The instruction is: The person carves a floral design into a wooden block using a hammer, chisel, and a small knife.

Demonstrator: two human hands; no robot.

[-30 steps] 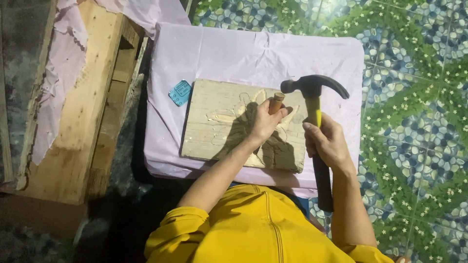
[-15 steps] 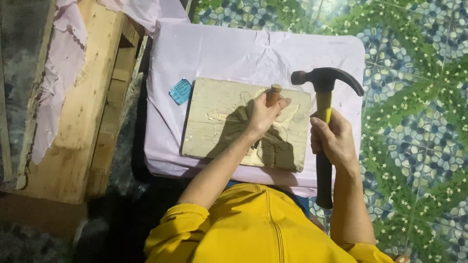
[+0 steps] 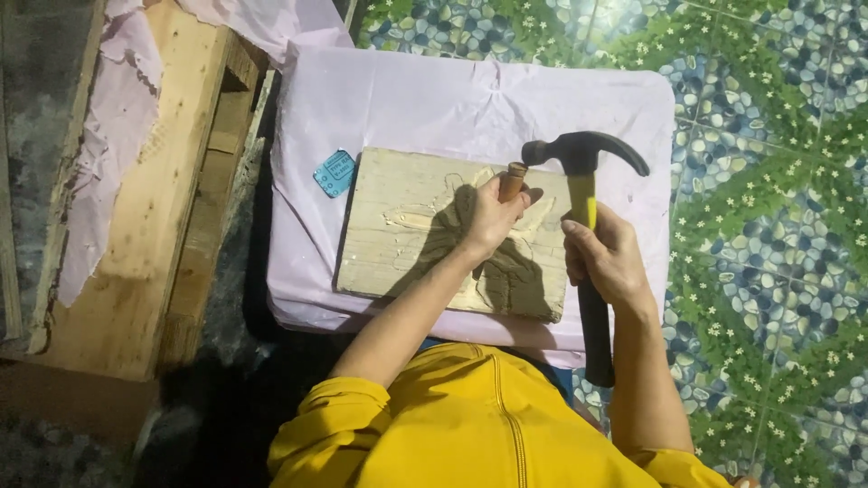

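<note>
Item: pale carved wooden board point(image 3: 407, 235), mid pink-covered table point(image 3: 434, 99), near front edge. Left hand point(image 3: 488, 217) fisted round wooden-handled chisel point(image 3: 513, 179); right hand point(image 3: 606, 258) clenched on black claw hammer w/ yellow neck point(image 3: 583, 158). Risk: off-centre blow hits knuckles, or chisel skids & gouges relief.

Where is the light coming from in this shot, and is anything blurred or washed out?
Head view: light falls from the upper right, so the left hand casts a dark shadow down the carved wooden board; the tiled floor glares near the top edge; the claw hammer looks sharp, not blurred.
</note>
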